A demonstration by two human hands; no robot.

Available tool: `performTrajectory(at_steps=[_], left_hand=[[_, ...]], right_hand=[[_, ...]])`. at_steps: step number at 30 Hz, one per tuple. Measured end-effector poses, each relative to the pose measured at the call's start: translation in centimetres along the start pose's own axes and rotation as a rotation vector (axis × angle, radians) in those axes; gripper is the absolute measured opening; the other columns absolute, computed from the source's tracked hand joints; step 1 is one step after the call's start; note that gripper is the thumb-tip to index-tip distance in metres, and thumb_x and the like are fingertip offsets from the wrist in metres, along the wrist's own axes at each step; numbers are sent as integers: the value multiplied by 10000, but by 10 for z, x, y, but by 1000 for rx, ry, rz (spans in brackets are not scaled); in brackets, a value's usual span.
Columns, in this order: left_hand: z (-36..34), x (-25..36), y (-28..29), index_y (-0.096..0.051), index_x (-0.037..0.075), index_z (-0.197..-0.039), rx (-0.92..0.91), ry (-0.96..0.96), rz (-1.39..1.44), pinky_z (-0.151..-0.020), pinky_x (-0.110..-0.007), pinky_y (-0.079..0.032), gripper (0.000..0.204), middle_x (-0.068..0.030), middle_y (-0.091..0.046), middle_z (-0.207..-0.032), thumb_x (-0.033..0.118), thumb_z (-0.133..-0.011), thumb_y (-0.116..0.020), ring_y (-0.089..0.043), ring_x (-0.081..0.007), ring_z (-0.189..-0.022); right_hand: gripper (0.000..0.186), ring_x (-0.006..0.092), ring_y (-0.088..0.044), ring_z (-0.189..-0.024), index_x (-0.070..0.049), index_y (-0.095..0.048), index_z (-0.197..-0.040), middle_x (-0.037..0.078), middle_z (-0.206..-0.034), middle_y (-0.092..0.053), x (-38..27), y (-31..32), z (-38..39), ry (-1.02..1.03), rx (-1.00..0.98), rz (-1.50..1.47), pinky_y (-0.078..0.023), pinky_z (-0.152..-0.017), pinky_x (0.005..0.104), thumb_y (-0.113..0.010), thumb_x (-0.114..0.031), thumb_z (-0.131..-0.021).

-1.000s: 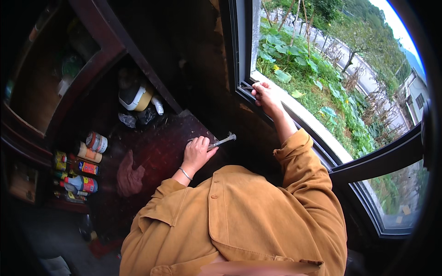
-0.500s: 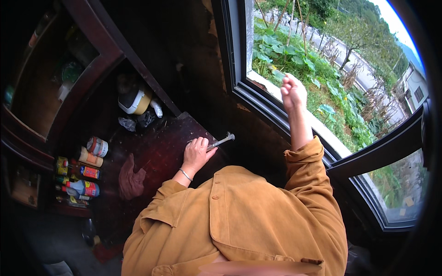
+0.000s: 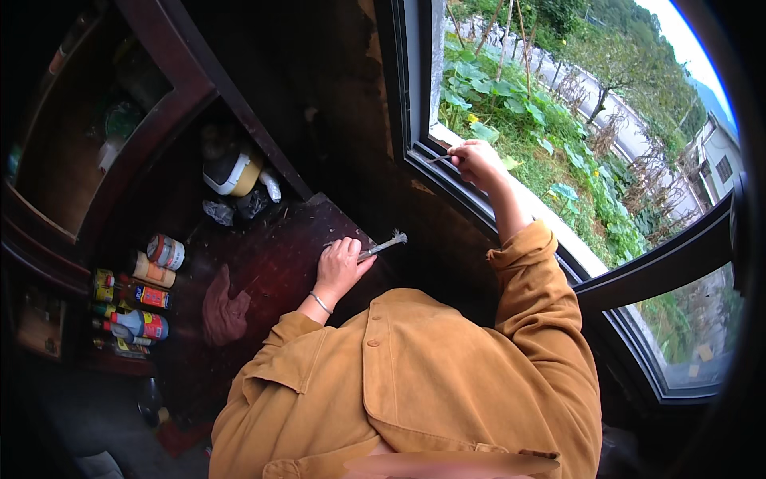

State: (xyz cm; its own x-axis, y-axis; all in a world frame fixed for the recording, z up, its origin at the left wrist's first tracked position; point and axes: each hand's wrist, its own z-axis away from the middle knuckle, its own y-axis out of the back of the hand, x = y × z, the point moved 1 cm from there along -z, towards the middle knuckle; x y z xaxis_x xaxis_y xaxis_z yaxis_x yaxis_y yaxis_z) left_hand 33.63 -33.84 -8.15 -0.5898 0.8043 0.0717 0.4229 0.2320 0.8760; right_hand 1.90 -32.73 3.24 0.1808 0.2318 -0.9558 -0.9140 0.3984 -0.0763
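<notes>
My left hand (image 3: pixel 338 267), with a bracelet at the wrist, is closed around a slim pale brush (image 3: pixel 384 246) with frayed bristles. It rests at the corner of the dark red tabletop (image 3: pixel 279 263), and the bristles stick out past the edge. Reaching to the open window, my right hand (image 3: pixel 481 166) pinches a thin dark stick-like tool (image 3: pixel 440 158). The tool's tip points left into the corner of the window frame (image 3: pixel 423 162); whether it touches the frame I cannot tell. My fingers cover its other end.
A crumpled maroon cloth (image 3: pixel 225 307) lies on the tabletop. Several bottles and jars (image 3: pixel 152 297) stand along its left side. A white and yellow container (image 3: pixel 233 174) sits at the back beside plastic bags. A window sash (image 3: pixel 678 343) swings at the right.
My right hand has come down and left from above the sill to the window frame's corner, and the thin tool now shows in it. My left hand stays put.
</notes>
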Motion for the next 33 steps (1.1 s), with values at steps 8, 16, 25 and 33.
performTrajectory(at_steps=[8, 16, 25, 33], left_hand=[[1, -1, -3, -478, 98, -736, 4, 3, -1, -594, -342, -465, 328, -51, -513, -723, 333, -728, -708, -556, -229, -693], [0, 0, -2, -482, 87, -727, 15, 0, 10, -596, -356, -465, 336, -63, -512, -716, 335, -729, -710, -551, -250, -681], [0, 0, -1, -483, 83, -728, 19, 6, -1, -592, -357, -462, 337, -65, -514, -717, 334, -730, -708, -550, -249, -679], [5, -2, -2, -488, 90, -756, -2, 7, 0, -615, -349, -470, 327, -58, -519, -737, 336, -737, -702, -559, -236, -701]], right_hand=[[51, 68, -371, -460, -58, -524, -867, 6, -619, -498, 29, -23, -29, 44, 0, -304, -322, -399, 216, -512, -103, -888], [52, 48, -383, -495, -75, -513, -888, 0, -664, -513, 42, -18, -23, 110, -19, -444, -327, -418, 195, -507, -121, -912], [102, 71, -401, -487, -20, -544, -897, 30, -677, -530, 14, 34, -5, 319, 250, -705, -329, -402, 196, -492, -108, -906], [367, 374, -630, -759, 9, -431, -1199, 225, -799, -636, -34, 51, 15, 838, 997, 972, -507, -687, 432, -516, -171, -890]])
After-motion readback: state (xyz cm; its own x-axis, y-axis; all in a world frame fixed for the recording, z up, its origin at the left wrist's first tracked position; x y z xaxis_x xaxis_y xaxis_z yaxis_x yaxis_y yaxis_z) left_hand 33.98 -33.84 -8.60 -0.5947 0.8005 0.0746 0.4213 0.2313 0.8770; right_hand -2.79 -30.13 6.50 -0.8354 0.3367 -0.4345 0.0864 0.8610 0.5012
